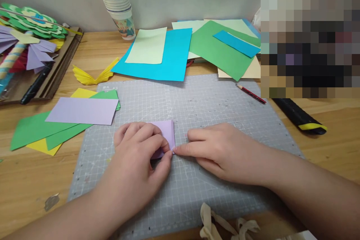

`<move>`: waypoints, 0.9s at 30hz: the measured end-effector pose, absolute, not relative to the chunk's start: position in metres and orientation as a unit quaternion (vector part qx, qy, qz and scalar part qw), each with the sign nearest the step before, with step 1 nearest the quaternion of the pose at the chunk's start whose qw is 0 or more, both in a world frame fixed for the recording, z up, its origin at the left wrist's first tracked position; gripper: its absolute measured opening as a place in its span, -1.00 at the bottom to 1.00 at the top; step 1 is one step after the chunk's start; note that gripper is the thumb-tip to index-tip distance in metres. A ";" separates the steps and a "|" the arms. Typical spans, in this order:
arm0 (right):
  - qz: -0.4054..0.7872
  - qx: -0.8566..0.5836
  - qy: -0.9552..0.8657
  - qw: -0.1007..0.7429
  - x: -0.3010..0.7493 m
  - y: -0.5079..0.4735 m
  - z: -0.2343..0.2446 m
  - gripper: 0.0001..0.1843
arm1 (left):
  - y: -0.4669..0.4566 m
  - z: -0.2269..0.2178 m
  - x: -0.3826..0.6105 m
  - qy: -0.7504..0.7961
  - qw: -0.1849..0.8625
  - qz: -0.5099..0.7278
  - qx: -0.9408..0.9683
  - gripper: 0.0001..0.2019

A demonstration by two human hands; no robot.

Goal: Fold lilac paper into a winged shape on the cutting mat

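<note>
Here the left hand pinches the folded lilac paper in the middle of the cutting mat and the right hand, grasping nothing, presses one fingertip on its corner; if either pressure loosens, the layers probably slip and crease crooked.

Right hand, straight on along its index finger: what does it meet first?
The folded lilac paper: the right hand has its index fingertip at the paper's lower corner, probably touching. Just beyond is the left hand, thumb pinching that paper on the cutting mat.
</note>
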State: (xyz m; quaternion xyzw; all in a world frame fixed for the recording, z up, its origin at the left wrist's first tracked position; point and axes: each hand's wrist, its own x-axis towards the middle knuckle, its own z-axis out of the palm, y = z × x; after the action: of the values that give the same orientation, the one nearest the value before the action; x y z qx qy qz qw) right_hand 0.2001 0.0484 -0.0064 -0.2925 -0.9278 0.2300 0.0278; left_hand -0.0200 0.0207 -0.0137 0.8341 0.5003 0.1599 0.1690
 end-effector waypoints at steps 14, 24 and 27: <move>0.281 -0.311 -0.907 0.035 0.201 0.050 -0.005 -0.53 | 0.023 -0.018 -0.022 0.524 0.177 0.161 0.817 -0.91; 0.280 -0.315 -0.906 0.030 0.201 0.048 -0.005 -0.54 | 0.024 -0.017 -0.020 0.519 0.187 0.164 0.818 -0.90; 0.253 -0.307 -0.917 0.033 0.201 0.047 -0.005 -0.56 | 0.023 -0.017 -0.020 0.519 0.188 0.162 0.818 -0.89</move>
State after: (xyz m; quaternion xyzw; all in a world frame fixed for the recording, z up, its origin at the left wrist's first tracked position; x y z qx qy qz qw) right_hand 0.2006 0.0467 -0.0049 -0.3067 -0.9171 0.2526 0.0327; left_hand -0.0199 0.0232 -0.0170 0.8177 0.5193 0.1622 0.1881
